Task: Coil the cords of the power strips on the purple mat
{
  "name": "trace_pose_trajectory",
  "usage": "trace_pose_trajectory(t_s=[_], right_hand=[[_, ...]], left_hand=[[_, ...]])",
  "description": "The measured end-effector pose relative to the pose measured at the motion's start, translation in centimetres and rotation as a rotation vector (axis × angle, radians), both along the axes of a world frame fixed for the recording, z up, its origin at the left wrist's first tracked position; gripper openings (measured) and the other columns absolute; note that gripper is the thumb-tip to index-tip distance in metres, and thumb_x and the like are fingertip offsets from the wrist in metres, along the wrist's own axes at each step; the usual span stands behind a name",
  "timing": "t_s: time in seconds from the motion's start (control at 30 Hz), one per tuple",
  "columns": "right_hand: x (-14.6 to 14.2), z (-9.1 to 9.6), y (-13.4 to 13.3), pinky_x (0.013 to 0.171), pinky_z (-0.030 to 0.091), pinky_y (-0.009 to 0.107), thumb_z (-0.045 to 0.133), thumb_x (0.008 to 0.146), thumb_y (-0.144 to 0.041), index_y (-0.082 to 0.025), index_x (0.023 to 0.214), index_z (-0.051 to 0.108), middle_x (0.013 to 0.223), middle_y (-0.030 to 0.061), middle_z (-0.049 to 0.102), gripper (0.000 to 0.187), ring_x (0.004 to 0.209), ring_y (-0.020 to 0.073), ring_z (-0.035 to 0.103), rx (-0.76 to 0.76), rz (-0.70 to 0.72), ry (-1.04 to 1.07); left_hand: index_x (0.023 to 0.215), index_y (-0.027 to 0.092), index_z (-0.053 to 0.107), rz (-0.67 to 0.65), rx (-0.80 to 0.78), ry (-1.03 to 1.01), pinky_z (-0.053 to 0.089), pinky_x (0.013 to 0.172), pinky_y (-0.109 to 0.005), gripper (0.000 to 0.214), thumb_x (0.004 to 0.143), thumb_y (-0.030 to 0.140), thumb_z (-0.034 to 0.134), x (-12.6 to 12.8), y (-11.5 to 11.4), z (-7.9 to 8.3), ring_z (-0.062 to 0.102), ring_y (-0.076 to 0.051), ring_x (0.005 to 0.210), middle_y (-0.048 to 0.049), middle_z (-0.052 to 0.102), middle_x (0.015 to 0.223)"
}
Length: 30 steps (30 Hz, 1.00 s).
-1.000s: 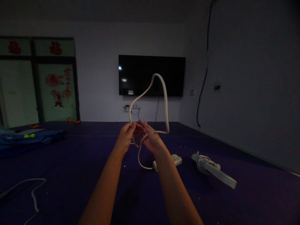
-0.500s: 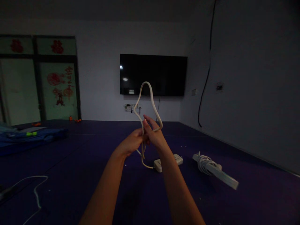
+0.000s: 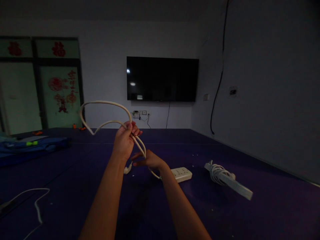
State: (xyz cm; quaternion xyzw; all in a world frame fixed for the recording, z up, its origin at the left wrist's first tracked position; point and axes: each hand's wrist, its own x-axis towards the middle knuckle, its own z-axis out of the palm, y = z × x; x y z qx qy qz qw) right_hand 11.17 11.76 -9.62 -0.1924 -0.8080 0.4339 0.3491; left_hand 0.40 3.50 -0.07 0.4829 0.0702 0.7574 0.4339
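My left hand (image 3: 125, 141) is raised and closed on a white power cord (image 3: 105, 103), whose loop sticks out to the left at chest height. From that fist the cord runs down past my right hand (image 3: 147, 161), which sits lower with its fingers partly spread and touching the cord. Beyond it the cord leads to a white power strip (image 3: 181, 174) lying on the dark purple floor (image 3: 155, 213). The cord's plug end hangs just below my left wrist.
A second power strip with its cord coiled round it (image 3: 226, 180) lies to the right. A loose white cable (image 3: 35, 200) trails at lower left. Blue fabric (image 3: 30, 148) lies at far left. A wall television (image 3: 162, 79) hangs ahead, with sockets below it.
The upright cord loop has swung over to the left. My left hand rose and kept its grip; my right hand dropped lower and loosened along the cord.
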Motion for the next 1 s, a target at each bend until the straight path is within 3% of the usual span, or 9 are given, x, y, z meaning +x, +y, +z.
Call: trace_pose_trajectory(t_s=[0.13, 0.27, 0.4, 0.57, 0.8, 1.0], right_hand=[[-0.5, -2.0, 1.0, 0.056, 0.042, 0.023, 0.074, 0.057, -0.031, -0.016, 0.061, 0.07, 0.057, -0.0016, 0.063, 0.016, 0.058, 0.0135, 0.056, 0.014, -0.18, -0.027], [-1.1, -3.2, 1.6, 0.045, 0.032, 0.021, 0.069, 0.064, -0.034, -0.015, 0.048, 0.061, 0.043, -0.0032, 0.052, 0.026, 0.043, 0.0089, 0.046, -0.021, -0.278, 0.015], [-1.5, -3.0, 2.1, 0.042, 0.029, 0.02, 0.061, 0.072, -0.039, -0.015, 0.05, 0.057, 0.04, -0.0034, 0.048, 0.033, 0.04, 0.0082, 0.043, -0.052, -0.321, 0.125], [-1.3, -2.7, 2.3, 0.04, 0.024, 0.019, 0.064, 0.067, -0.042, -0.016, 0.058, 0.058, 0.04, -0.0085, 0.037, 0.029, 0.038, 0.0054, 0.032, -0.112, -0.316, 0.279], [-1.1, -3.0, 1.6, 0.053, 0.037, 0.02, 0.08, 0.044, -0.029, -0.017, 0.071, 0.064, 0.056, -0.0074, 0.047, 0.034, 0.052, 0.0061, 0.042, -0.242, -0.231, 0.48], [-1.0, -2.3, 1.3, 0.06, 0.042, 0.022, 0.079, 0.041, -0.025, -0.02, 0.078, 0.067, 0.061, -0.0072, 0.045, 0.039, 0.056, 0.0062, 0.044, -0.304, -0.168, 0.614]], left_hand=[[0.067, 0.015, 0.059, 0.056, 0.065, -0.11, 0.044, 0.058, -0.022, 0.018, 0.084, 0.016, 0.053, -2.2, -0.9, 1.1, 0.04, -0.007, 0.048, 0.0045, 0.039, 0.054], [0.066, 0.016, 0.059, 0.107, 0.091, -0.123, 0.038, 0.05, -0.02, 0.016, 0.082, 0.017, 0.058, -3.6, -1.8, 1.7, 0.038, -0.007, 0.046, 0.0041, 0.04, 0.054], [0.065, 0.016, 0.059, 0.11, 0.116, -0.141, 0.035, 0.047, -0.019, 0.018, 0.083, 0.017, 0.057, -3.8, -2.2, 1.8, 0.037, -0.007, 0.047, 0.0035, 0.039, 0.054], [0.067, 0.018, 0.059, 0.123, 0.149, -0.13, 0.036, 0.049, -0.02, 0.015, 0.082, 0.02, 0.06, -3.4, -2.5, 2.0, 0.038, -0.007, 0.048, 0.0037, 0.039, 0.054], [0.067, 0.017, 0.058, 0.113, 0.175, -0.068, 0.033, 0.047, -0.018, 0.013, 0.08, 0.019, 0.062, -2.7, -2.3, 1.8, 0.037, -0.007, 0.05, 0.0038, 0.038, 0.055], [0.068, 0.017, 0.059, 0.11, 0.175, -0.084, 0.033, 0.048, -0.018, 0.011, 0.079, 0.017, 0.061, -2.3, -2.2, 1.6, 0.038, -0.007, 0.05, 0.0033, 0.041, 0.056]])
